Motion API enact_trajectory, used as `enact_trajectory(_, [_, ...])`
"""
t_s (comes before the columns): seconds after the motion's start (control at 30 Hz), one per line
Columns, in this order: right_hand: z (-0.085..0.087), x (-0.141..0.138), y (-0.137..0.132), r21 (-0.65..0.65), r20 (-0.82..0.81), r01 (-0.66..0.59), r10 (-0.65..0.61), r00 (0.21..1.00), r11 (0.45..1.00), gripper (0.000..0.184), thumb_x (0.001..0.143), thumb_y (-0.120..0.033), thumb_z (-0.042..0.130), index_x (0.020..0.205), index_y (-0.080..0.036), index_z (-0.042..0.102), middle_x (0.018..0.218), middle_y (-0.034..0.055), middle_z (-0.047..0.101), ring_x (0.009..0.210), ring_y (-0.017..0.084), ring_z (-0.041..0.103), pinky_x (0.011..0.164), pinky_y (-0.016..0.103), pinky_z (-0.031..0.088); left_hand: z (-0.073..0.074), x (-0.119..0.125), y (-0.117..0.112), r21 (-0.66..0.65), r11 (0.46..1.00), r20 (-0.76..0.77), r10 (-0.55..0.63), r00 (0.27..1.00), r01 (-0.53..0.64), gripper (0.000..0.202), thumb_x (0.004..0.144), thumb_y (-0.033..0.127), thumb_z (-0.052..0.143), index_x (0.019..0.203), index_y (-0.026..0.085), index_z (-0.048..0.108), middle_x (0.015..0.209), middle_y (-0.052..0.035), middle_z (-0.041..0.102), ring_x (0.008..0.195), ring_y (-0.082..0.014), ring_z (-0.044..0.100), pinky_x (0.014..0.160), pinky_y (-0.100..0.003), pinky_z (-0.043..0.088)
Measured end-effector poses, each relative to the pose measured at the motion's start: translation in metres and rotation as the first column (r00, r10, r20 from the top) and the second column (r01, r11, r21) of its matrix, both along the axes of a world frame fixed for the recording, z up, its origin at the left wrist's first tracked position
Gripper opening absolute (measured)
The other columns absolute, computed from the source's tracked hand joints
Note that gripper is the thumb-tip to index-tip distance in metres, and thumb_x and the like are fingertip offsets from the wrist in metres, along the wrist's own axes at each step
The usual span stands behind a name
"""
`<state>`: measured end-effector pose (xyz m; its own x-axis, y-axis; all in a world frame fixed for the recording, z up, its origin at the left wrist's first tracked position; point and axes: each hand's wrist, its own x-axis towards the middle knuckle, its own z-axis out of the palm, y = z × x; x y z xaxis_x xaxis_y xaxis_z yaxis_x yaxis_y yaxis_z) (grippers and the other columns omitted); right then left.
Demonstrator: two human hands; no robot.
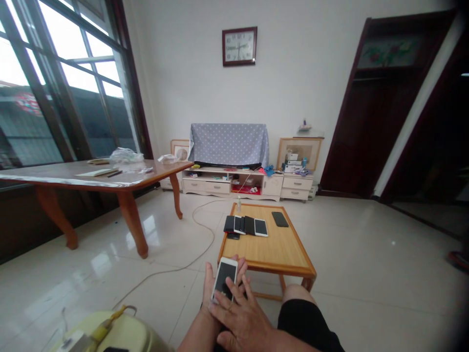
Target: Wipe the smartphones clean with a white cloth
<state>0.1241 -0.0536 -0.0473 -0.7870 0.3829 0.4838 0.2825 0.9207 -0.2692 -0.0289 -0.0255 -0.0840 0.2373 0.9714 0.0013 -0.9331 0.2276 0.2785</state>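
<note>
A white phone with a dark screen lies in my left hand, which holds it from below with the fingers around its edges. My right hand rests flat over the phone's lower end, fingers stretched out across the screen. Just beyond my hands stands a low wooden table. On its far end lies a row of several phones, and one black phone lies apart to the right.
A larger brown table with papers and plastic bags stands at the left by the windows. A cable runs across the tiled floor. A pale yellow object sits at bottom left. A TV cabinet lines the far wall. My knee is at right.
</note>
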Motion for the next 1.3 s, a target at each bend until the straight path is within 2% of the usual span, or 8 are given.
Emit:
enact_trajectory(0.17, [0.013, 0.005, 0.012, -0.013, 0.094, 0.17, -0.168, 0.981, 0.985, 0.053, 0.104, -0.051, 0.044, 0.154, -0.035, 0.038, 0.157, 0.0019, 0.041, 0.151, 0.038, 0.018, 0.116, 0.075, 0.013, -0.012, -0.008, 0.005, 0.205, 0.975, -0.006, -0.084, 0.996, 0.083, 0.093, 0.085, 0.085, 0.03, 0.148, 0.018, 0.044, 0.158, -0.0153, 0.042, 0.154, -0.0283, 0.021, 0.127, -0.047, 0.01])
enact_trajectory(0.33, [0.009, 0.008, 0.019, 0.129, 0.14, 0.022, -0.04, 0.989, 0.991, 0.064, 0.1, -0.059, 0.048, 0.156, -0.032, 0.034, 0.156, -0.0004, 0.043, 0.151, 0.039, 0.02, 0.118, 0.074, 0.013, -0.015, -0.007, 0.019, 0.382, 0.899, -0.064, -0.207, 0.976, 0.215, 0.096, 0.081, 0.09, 0.018, 0.149, 0.027, 0.043, 0.162, -0.0045, 0.036, 0.157, -0.0211, 0.008, 0.127, -0.043, -0.003])
enact_trajectory(0.53, [0.007, 0.017, 0.034, 0.205, 0.089, 0.219, -0.241, 0.966, 0.954, 0.058, 0.103, -0.053, 0.046, 0.156, -0.033, 0.035, 0.158, 0.0011, 0.039, 0.151, 0.037, 0.021, 0.119, 0.071, 0.012, -0.015, 0.013, 0.033, 0.326, 0.93, 0.004, -0.181, 0.984, 0.169, 0.103, 0.08, 0.091, 0.021, 0.148, 0.018, 0.047, 0.161, -0.0127, 0.037, 0.155, -0.0308, 0.019, 0.127, -0.049, 0.002])
enact_trajectory(0.67, [0.0, 0.026, 0.033, 0.258, 0.148, 0.018, -0.058, 0.987, 0.966, 0.066, 0.099, -0.06, 0.049, 0.155, -0.029, 0.036, 0.152, 0.0022, 0.049, 0.149, 0.037, 0.028, 0.121, 0.069, 0.008, -0.02, 0.008, 0.034, 0.272, 0.945, 0.021, -0.196, 0.98, 0.183, 0.1, 0.083, 0.089, 0.024, 0.148, 0.016, 0.046, 0.158, -0.0161, 0.041, 0.152, -0.0309, 0.028, 0.127, -0.049, 0.008])
enact_trajectory(0.73, [0.0, 0.029, 0.033, 0.245, 0.161, -0.002, -0.039, 0.986, 0.97, 0.064, 0.099, -0.059, 0.05, 0.154, -0.03, 0.038, 0.151, 0.0018, 0.051, 0.149, 0.036, 0.027, 0.121, 0.069, 0.008, -0.021, 0.005, 0.032, 0.253, 0.951, 0.027, -0.19, 0.981, 0.177, 0.097, 0.084, 0.087, 0.025, 0.148, 0.016, 0.046, 0.156, -0.017, 0.044, 0.15, -0.0308, 0.033, 0.126, -0.05, 0.011])
enact_trajectory(0.9, [0.007, 0.028, 0.036, 0.129, 0.117, 0.255, -0.27, 0.956, 0.958, 0.057, 0.103, -0.053, 0.046, 0.155, -0.032, 0.036, 0.156, 0.0037, 0.043, 0.151, 0.034, 0.022, 0.119, 0.072, 0.009, -0.018, 0.009, 0.026, 0.248, 0.952, 0.017, -0.188, 0.982, 0.178, 0.095, 0.087, 0.084, 0.025, 0.145, 0.012, 0.05, 0.149, -0.0206, 0.052, 0.146, -0.0335, 0.04, 0.124, -0.051, 0.018])
enact_trajectory(1.1, [-0.001, 0.025, 0.024, 0.122, 0.142, 0.04, -0.057, 0.988, 0.992, 0.067, 0.098, -0.062, 0.049, 0.156, -0.031, 0.035, 0.154, 0.0032, 0.046, 0.151, 0.035, 0.024, 0.12, 0.069, 0.011, -0.022, 0.009, 0.029, 0.232, 0.95, -0.017, -0.212, 0.977, 0.21, 0.087, 0.089, 0.082, 0.028, 0.141, 0.017, 0.054, 0.145, -0.0187, 0.057, 0.143, -0.0349, 0.044, 0.122, -0.058, 0.022])
enact_trajectory(1.3, [0.011, 0.036, 0.031, -0.023, 0.117, 0.321, -0.317, 0.941, 0.947, 0.062, 0.102, -0.06, 0.043, 0.156, -0.03, 0.035, 0.159, 0.0043, 0.037, 0.152, 0.036, 0.017, 0.118, 0.072, 0.007, -0.018, 0.021, 0.031, 0.228, 0.942, -0.04, -0.243, 0.969, 0.246, 0.098, 0.086, 0.085, 0.024, 0.146, 0.012, 0.049, 0.148, -0.0185, 0.053, 0.149, -0.0328, 0.034, 0.125, -0.05, 0.017])
